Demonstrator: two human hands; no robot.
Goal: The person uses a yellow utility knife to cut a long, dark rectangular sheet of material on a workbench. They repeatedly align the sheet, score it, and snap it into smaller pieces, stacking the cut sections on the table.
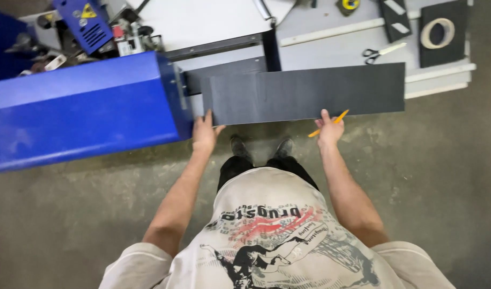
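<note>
A long dark grey sheet (304,92) lies flat in front of me, reaching out past the edge of a pale worktable (331,51). My left hand (204,134) grips the sheet's near left corner, beside the blue machine housing (79,109). My right hand (329,130) holds the sheet's near edge further right and also has a yellow pencil (328,124) between its fingers, pointing up to the right. My shoes stand on the concrete floor below the sheet.
Scissors (382,52), a roll of tape (437,32) on a black board, a black piece with white stripes (394,18) and a yellow tape measure (349,5) lie on the table. A black metal arm (270,51) crosses the table. Machine parts (90,27) crowd the top left.
</note>
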